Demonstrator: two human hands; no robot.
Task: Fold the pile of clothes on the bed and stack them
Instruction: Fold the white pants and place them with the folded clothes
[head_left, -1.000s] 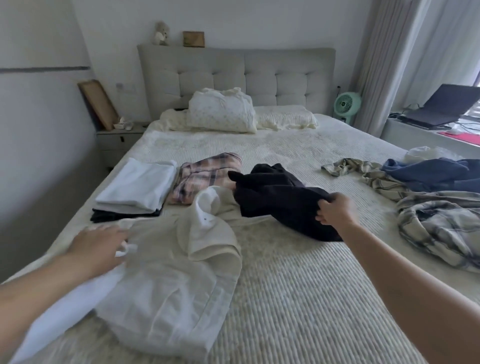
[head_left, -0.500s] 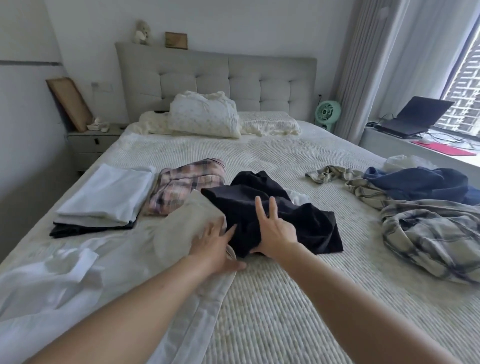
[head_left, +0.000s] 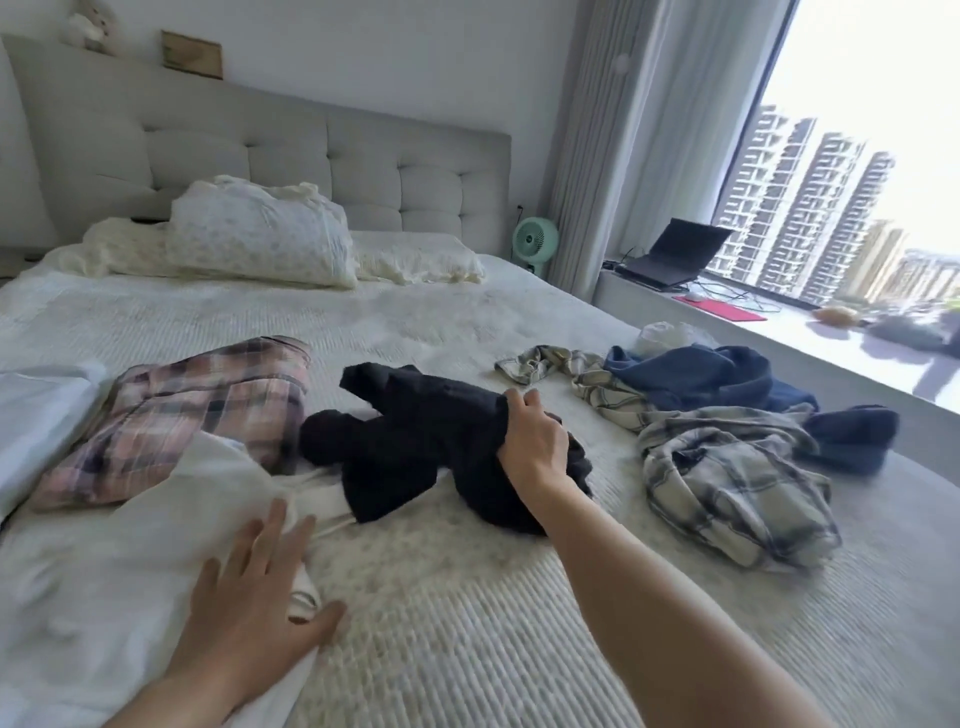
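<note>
Now sorting a dark garment out of the laundry.
Right hand (head_left: 535, 447) grips the black garment (head_left: 415, 441) mid-bed, probably to drag it clear; left hand (head_left: 254, 592) lies flat, fingers spread, pinning the white shirt (head_left: 130, 561).

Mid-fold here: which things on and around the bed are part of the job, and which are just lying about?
Job: black garment gripped by right hand, white shirt under left hand, pink plaid pile, checked shirt, blue top.
Lying about: pillows, fan, laptop.
</note>
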